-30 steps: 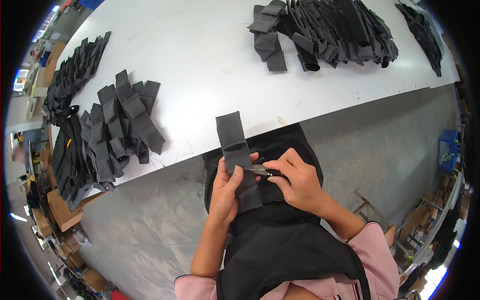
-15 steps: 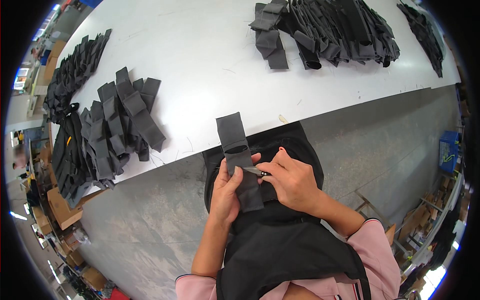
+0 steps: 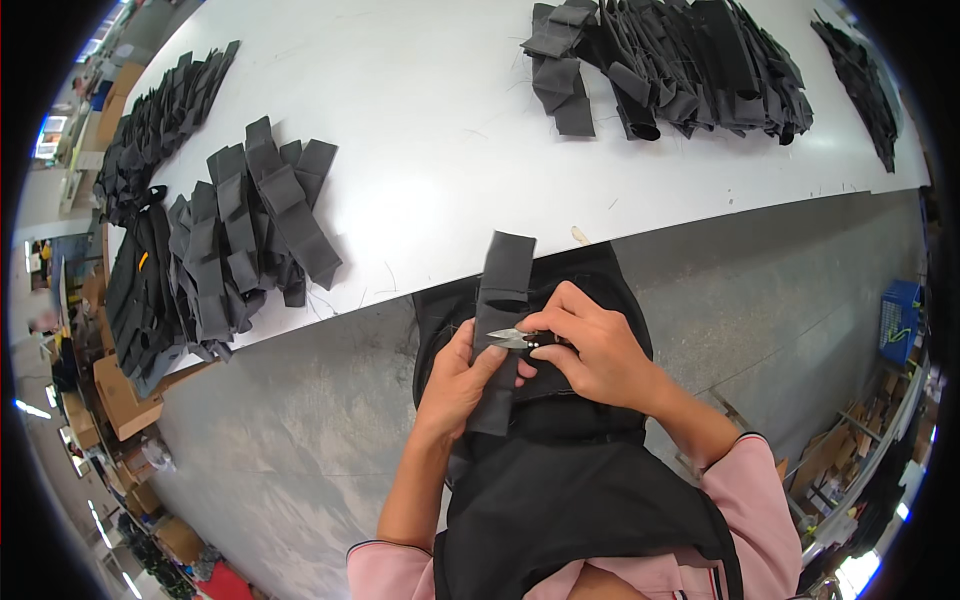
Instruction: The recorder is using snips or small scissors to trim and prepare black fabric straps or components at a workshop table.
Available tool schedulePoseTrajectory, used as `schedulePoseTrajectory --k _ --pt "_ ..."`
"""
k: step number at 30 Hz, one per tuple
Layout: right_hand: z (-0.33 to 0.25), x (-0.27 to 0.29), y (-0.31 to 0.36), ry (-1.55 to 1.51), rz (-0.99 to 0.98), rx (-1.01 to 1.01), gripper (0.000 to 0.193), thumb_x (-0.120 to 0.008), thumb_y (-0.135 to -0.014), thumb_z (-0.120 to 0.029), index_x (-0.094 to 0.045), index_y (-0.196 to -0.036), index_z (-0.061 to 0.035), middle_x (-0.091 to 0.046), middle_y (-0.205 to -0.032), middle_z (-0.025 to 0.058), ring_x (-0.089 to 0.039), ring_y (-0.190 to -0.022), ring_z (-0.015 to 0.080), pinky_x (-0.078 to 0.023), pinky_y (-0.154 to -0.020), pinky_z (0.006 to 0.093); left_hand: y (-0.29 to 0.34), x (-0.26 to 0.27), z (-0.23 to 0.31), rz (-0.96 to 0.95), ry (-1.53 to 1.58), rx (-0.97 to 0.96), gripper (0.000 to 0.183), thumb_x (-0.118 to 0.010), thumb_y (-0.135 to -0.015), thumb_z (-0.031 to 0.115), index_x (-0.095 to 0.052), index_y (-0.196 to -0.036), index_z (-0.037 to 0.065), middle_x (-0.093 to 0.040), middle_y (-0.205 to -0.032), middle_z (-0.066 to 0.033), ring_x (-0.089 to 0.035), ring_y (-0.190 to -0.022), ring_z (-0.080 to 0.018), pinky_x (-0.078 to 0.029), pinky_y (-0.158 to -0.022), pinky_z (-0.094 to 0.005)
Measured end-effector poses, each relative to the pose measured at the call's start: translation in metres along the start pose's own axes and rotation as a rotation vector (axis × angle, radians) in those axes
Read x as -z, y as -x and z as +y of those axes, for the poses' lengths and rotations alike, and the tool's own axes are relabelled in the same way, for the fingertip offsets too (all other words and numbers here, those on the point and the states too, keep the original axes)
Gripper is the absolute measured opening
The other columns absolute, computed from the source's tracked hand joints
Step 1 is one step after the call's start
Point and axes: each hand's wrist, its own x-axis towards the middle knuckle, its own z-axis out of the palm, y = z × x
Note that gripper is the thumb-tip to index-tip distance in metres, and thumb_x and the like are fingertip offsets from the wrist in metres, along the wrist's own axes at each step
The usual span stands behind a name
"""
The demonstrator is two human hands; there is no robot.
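A dark grey fabric strip (image 3: 508, 262) with a folded, stitched section stands almost upright above my lap, near the table's front edge. My left hand (image 3: 460, 383) grips its middle, thumb on the front and fingertips showing past the right side. In my right hand (image 3: 592, 348) is a small pair of thread snips (image 3: 512, 340). Their pointed blades are parted a little and lie across the front of the strip, close to my left thumb. Part of the snips' handle is hidden under my right fingers.
On the white table (image 3: 430, 150) lie a pile of similar grey strips (image 3: 245, 220) at left, a larger pile (image 3: 690, 70) at the far right, and a dark bundle (image 3: 858, 90) beyond it. Loose threads are scattered around. A blue crate (image 3: 898, 320) stands at right, a cardboard box (image 3: 122, 395) at left.
The strip has shifted right and turned from leaning left to leaning slightly right. The snips' blades now show more fully, pointing left across it. The view has shifted slightly.
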Motion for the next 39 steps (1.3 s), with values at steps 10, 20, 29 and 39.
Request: schedulePoseTrajectory --k 10,20,29,39 --pt "0.005 0.001 -0.006 0.038 -0.106 0.087 0.029 -0.069 -0.069 -0.001 -0.065 -0.096 -0.0064 -0.053 -0.082 0.0069 -0.055 -0.066 0.0231 -0.045 -0.057 0.0317 0.004 0.007 0.004 -0.106 -0.225 0.022 0.027 -0.053 -0.093 0.009 -0.047 -0.117 -0.002 -0.064 -0.087 -0.0078 -0.061 -0.076 -0.0104 -0.050 -0.071 -0.0239" --pt "0.006 -0.001 0.002 0.219 -0.049 0.217 0.027 -0.071 -0.067 -0.002 -0.066 -0.093 -0.0061 -0.054 -0.078 0.0060 -0.055 -0.065 0.0232 -0.044 -0.056 0.0317 0.005 0.003 0.004 -0.133 -0.178 0.055 0.025 -0.054 -0.094 0.011 -0.049 -0.114 -0.003 -0.065 -0.084 -0.0086 -0.062 -0.073 -0.0115 -0.051 -0.068 -0.0242" --pt "0.009 -0.011 0.001 -0.006 0.107 0.020 0.025 -0.067 -0.072 0.002 -0.065 -0.097 -0.0048 -0.050 -0.077 0.0069 -0.056 -0.062 0.0207 -0.045 -0.054 0.0307 -0.006 0.004 0.003 -0.058 -0.088 0.007 0.028 -0.052 -0.095 0.014 -0.047 -0.116 -0.002 -0.064 -0.095 -0.0117 -0.065 -0.079 -0.0162 -0.053 -0.070 -0.0276" --pt "0.008 -0.003 0.022 -0.008 0.079 -0.005 0.026 -0.069 -0.071 0.002 -0.066 -0.095 -0.0069 -0.048 -0.077 0.0067 -0.052 -0.061 0.0200 -0.042 -0.053 0.0303 -0.024 0.008 0.017 0.073 0.268 -0.149 0.034 -0.046 -0.098 0.031 -0.038 -0.120 0.006 -0.060 -0.110 -0.0197 -0.064 -0.088 -0.0244 -0.057 -0.071 -0.0402"
